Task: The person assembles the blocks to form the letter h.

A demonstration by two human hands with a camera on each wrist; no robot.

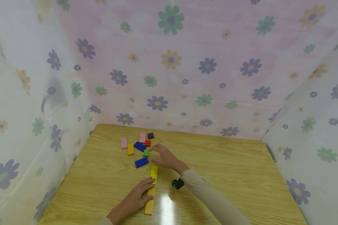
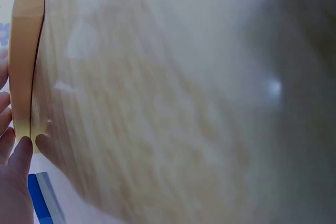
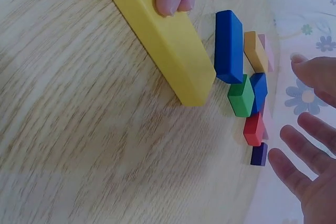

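Note:
A yellow block [image 1: 154, 171] and an orange block [image 1: 149, 204] lie end to end in one long strip. My left hand [image 1: 136, 197] rests on the strip near their join, and the right wrist view shows its fingertips [image 3: 169, 3] on the yellow block's top face. Beyond the far end of the strip, my right hand [image 1: 166, 157] reaches over beside a green block [image 1: 145, 153], thumb and fingers apart with nothing between them. Close to it are a red block [image 1: 147, 143] and two blue blocks, one nearer [image 1: 141, 162] and one farther [image 1: 140, 146].
Farther left lie a shorter orange block [image 1: 130, 149] and two pink blocks, one at left [image 1: 124, 143] and one at back [image 1: 142, 137]. A dark purple block [image 1: 150, 136] sits behind the red one. Flowered cloth [image 1: 186, 93] encloses the wooden table [image 1: 228, 168].

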